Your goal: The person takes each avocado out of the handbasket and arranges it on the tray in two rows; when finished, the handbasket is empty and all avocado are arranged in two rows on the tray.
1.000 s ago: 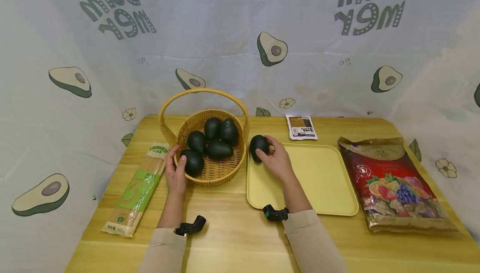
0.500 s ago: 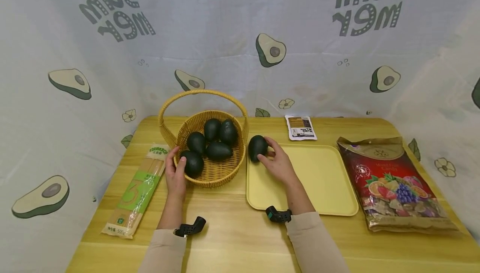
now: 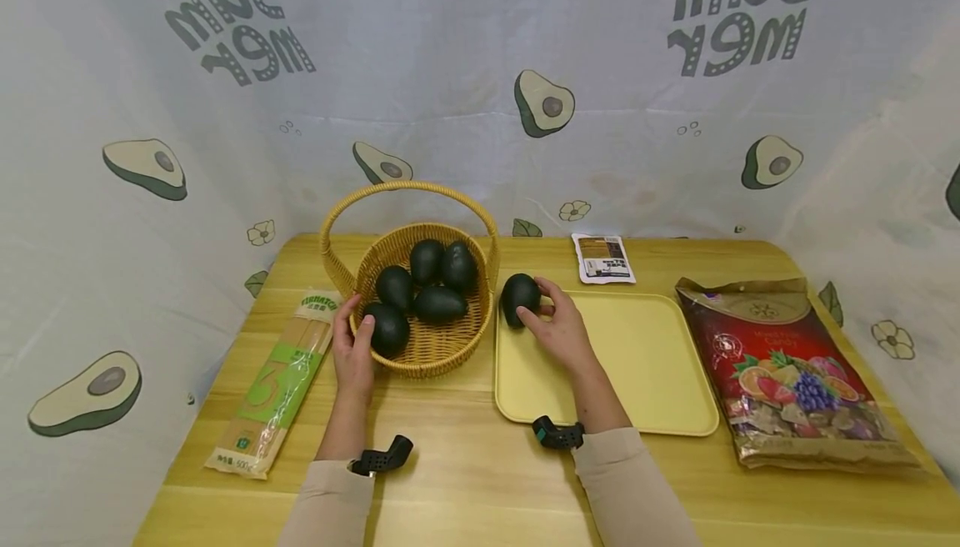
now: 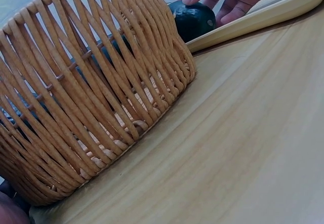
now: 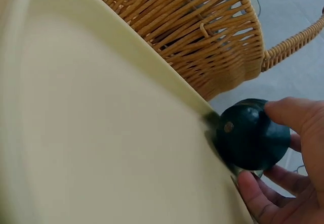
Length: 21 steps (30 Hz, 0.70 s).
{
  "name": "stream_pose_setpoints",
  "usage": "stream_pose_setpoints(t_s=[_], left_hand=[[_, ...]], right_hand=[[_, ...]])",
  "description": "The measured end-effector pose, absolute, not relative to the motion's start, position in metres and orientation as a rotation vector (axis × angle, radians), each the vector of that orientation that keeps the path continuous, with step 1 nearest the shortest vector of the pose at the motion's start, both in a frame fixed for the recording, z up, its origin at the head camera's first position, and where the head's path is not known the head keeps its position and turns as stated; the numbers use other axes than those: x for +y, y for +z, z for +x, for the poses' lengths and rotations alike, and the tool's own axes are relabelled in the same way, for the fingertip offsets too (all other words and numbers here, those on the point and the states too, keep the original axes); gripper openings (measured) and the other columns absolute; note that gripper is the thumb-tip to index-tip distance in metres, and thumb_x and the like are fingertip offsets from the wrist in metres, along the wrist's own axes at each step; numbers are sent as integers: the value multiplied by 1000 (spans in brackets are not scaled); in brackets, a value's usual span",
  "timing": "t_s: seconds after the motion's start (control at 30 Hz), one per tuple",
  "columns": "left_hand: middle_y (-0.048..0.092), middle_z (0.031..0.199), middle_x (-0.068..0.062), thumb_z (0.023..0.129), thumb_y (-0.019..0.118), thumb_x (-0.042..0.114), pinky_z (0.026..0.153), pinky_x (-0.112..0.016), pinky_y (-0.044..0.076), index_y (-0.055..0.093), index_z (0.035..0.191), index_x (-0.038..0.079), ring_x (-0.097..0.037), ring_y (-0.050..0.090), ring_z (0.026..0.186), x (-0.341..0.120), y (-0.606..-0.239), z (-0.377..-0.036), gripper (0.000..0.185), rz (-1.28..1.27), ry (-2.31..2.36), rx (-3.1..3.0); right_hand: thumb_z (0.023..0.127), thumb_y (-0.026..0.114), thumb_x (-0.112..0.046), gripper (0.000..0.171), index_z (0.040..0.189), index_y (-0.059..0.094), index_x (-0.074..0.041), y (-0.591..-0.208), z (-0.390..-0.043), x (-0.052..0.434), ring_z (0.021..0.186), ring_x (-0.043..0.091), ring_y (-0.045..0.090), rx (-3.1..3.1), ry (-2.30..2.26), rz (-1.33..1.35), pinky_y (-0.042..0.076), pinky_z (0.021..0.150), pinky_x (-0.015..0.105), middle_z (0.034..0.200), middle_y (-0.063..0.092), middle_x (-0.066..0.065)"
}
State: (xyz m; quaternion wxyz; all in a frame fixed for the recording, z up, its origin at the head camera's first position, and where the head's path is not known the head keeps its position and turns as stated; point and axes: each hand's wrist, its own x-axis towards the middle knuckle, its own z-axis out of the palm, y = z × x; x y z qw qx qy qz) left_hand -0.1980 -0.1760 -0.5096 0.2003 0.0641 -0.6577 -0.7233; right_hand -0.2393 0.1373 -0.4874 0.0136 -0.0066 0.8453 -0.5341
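My right hand (image 3: 561, 326) holds a dark green avocado (image 3: 517, 300) between thumb and fingers, at the back left corner of a yellow tray (image 3: 637, 363). In the right wrist view, the avocado (image 5: 253, 135) is right at the tray's edge, with the thumb on top and fingertips below. My left hand (image 3: 352, 355) grips the left front rim of a yellow wicker basket (image 3: 431, 366), the thumb lying over the rim beside an avocado (image 3: 387, 330). Several avocados lie inside the basket, which has a tall arched handle (image 3: 408, 186). The left wrist view shows mostly the basket's woven side (image 4: 101, 87).
A noodle packet (image 3: 277, 380) lies left of the basket. A small white-edged sachet (image 3: 603, 259) is behind the tray. To the tray's right lies a large red and gold candy bag (image 3: 787, 372). A printed white curtain (image 3: 450, 55) surrounds the wooden table (image 3: 465, 480).
My right wrist has shifted slightly to the right, while the avocado in that hand stays at about the same spot. The left hand and the basket have not visibly moved.
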Motion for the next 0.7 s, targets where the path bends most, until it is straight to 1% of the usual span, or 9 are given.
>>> stream_pose_setpoints(t_s=[0.13, 0.27, 0.37, 0.5, 0.7], left_hand=[[36, 160, -9, 104, 49, 12, 120, -37, 25, 45, 147, 2, -19, 20, 156, -176, -509, -198, 44, 183, -2021, -1837], [35, 161, -8, 104, 49, 12, 121, -38, 24, 45, 147, 2, -17, 19, 156, -176, -509, -197, 44, 179, -2028, -1835], [35, 161, -7, 105, 48, 12, 119, -35, 25, 44, 147, 1, -17, 19, 156, -176, -509, -197, 44, 176, -2032, -1837], [35, 161, -9, 105, 49, 12, 118, -30, 26, 44, 147, 1, -19, 20, 156, -176, -509, -197, 44, 176, -2023, -1842], [35, 161, -10, 104, 49, 13, 117, -27, 27, 44, 147, 1, -20, 20, 156, -176, -510, -198, 45, 180, -2017, -1844]], right_hand=[[95, 73, -24, 68, 155, 42, -13, -487, -239, 136, 126, 38, 61, 2673, -1649, 1, 51, 98, 50, 149, 48, 20], [95, 73, -21, 67, 154, 43, -13, -485, -237, 133, 127, 39, 60, 2645, -1672, -8, 52, 99, 52, 150, 50, 20], [95, 72, -21, 67, 154, 43, -13, -484, -236, 131, 129, 40, 60, 2617, -1677, -14, 51, 101, 54, 151, 50, 21], [96, 71, -22, 67, 155, 41, -12, -483, -236, 131, 130, 40, 59, 2625, -1653, -12, 51, 101, 53, 152, 49, 21], [96, 71, -24, 68, 155, 41, -12, -483, -236, 132, 129, 40, 60, 2635, -1650, -16, 51, 101, 54, 153, 48, 21]])
